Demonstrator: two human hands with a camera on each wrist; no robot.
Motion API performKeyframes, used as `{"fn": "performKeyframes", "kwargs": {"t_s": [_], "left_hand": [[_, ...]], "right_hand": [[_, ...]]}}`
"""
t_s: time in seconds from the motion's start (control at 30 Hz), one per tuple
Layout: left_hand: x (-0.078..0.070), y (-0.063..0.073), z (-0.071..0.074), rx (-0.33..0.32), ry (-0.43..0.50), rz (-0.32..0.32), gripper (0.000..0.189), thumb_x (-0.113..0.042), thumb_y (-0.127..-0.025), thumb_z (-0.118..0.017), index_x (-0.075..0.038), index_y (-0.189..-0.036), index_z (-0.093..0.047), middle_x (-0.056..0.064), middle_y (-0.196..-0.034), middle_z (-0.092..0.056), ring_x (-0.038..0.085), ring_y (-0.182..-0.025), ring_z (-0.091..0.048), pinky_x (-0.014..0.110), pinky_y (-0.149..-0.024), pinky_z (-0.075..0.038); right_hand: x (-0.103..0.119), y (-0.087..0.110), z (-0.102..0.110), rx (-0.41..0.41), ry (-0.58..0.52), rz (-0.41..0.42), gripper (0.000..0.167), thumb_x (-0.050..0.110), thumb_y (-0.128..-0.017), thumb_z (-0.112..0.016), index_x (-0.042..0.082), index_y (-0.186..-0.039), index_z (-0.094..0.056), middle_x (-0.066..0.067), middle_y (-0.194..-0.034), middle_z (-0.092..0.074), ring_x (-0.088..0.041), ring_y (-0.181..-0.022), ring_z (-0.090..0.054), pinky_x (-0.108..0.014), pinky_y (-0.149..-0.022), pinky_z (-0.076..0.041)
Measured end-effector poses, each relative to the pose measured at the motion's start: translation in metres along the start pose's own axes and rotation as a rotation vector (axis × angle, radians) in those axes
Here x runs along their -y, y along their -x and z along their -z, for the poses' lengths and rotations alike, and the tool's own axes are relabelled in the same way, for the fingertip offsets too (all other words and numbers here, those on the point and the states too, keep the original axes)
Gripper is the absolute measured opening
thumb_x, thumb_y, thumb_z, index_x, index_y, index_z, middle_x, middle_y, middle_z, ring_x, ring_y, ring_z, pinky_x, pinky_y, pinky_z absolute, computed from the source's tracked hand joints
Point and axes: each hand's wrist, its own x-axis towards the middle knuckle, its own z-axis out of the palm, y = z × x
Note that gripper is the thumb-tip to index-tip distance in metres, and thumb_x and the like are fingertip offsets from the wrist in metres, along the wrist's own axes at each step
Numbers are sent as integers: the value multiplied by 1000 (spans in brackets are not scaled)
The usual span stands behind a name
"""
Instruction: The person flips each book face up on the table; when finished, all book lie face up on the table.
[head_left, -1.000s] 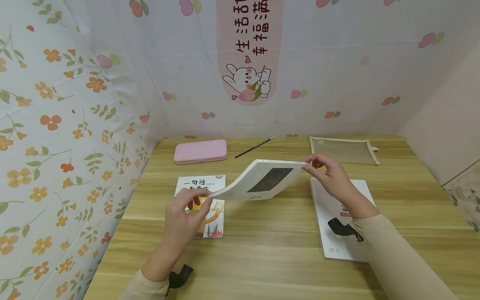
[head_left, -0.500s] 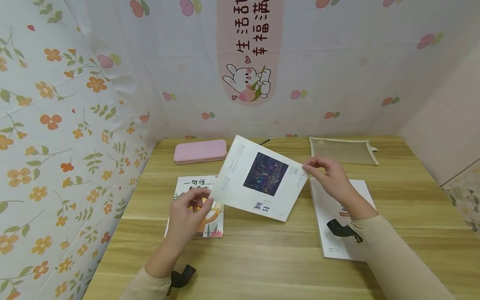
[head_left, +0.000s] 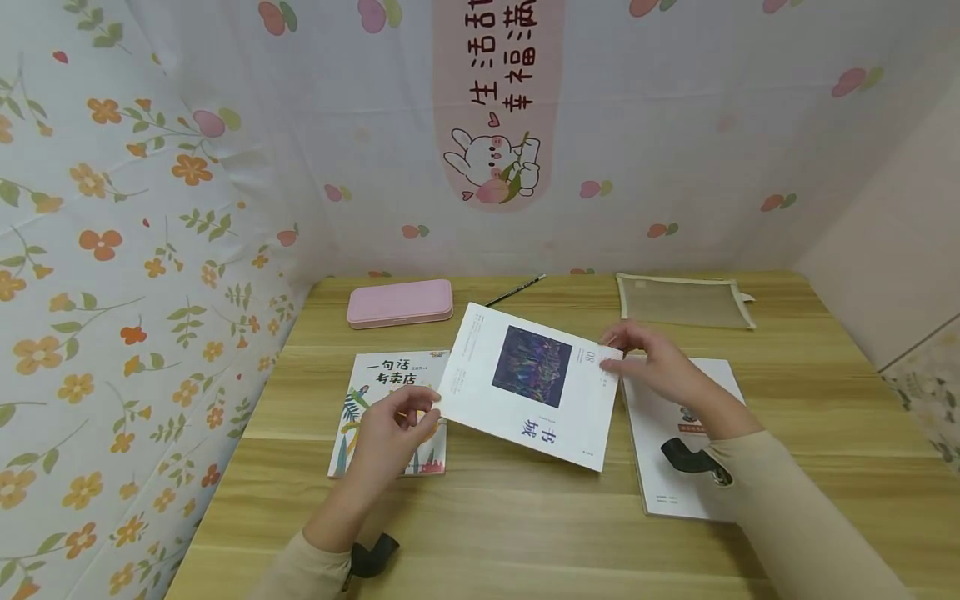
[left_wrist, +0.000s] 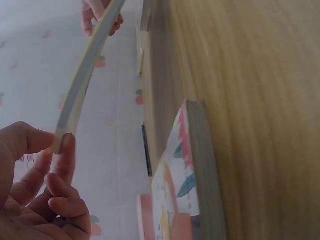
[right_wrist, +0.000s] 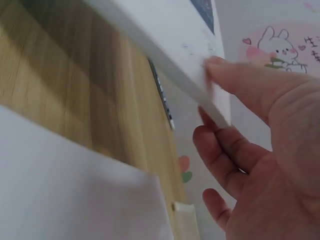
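Note:
Between both hands, raised over the table, is a thin white book (head_left: 472, 375) with a dark picture and Chinese characters on its cover. My left hand (head_left: 392, 435) pinches its left corner between thumb and fingers, as the left wrist view shows of the book (left_wrist: 82, 85). At the upper right corner, my right hand (head_left: 660, 371) grips it, thumb on the cover and fingers behind. Below the left hand lies a colourful picture book (head_left: 405, 375), partly covered by that hand. Under the right forearm rests another white book (head_left: 660, 450), partly hidden.
At the back of the wooden table (head_left: 525, 533) lie a pink pencil case (head_left: 400, 302), a dark pencil (head_left: 517, 290) and a mesh zip pouch (head_left: 682, 302). A patterned curtain (head_left: 360, 167) hangs along the back and left.
The held book has turned from a slanted, edge-on pose to showing its cover face up, then come slightly lower and toward me. Both hands keep their hold.

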Motion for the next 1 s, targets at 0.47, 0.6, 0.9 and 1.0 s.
{"fn": "performKeyframes", "kwargs": {"t_s": [0.47, 0.6, 0.9, 1.0], "left_hand": [[9, 12, -25, 220, -231, 63, 12, -6, -87, -75, -7, -99, -78, -2, -76, -74, 7, -60, -52, 20, -54, -40], [9, 15, -25, 249, -287, 36, 11, -8, -85, -77, -8, -97, -79, -2, -74, -74, 7, -65, -53, 21, -58, -42], [10, 18, -28, 323, -384, 5, 14, -10, -85, -77, -12, -98, -80, -9, -68, -65, 2, -62, -52, 37, -80, -52], [9, 19, -28, 333, -406, -1, 14, -10, -85, -77, -11, -98, -80, -9, -66, -63, 3, -61, -51, 47, -84, -53]], "right_hand": [[-14, -4, -13, 129, 212, -16, 27, 13, -84, -86, 25, -107, -78, 2, -115, -75, -21, -105, -61, -47, -97, -48], [-12, -7, -14, 124, 277, 21, 29, 12, -83, -87, 25, -107, -79, 2, -114, -76, -24, -105, -63, -52, -100, -38], [-11, -12, -18, 141, 368, 28, 33, 16, -81, -88, 28, -110, -78, -1, -122, -76, -36, -123, -60, -70, -103, -17], [-12, -12, -20, 141, 392, 31, 33, 17, -81, -89, 28, -111, -78, -2, -123, -75, -36, -124, -59, -70, -103, -18]]}}
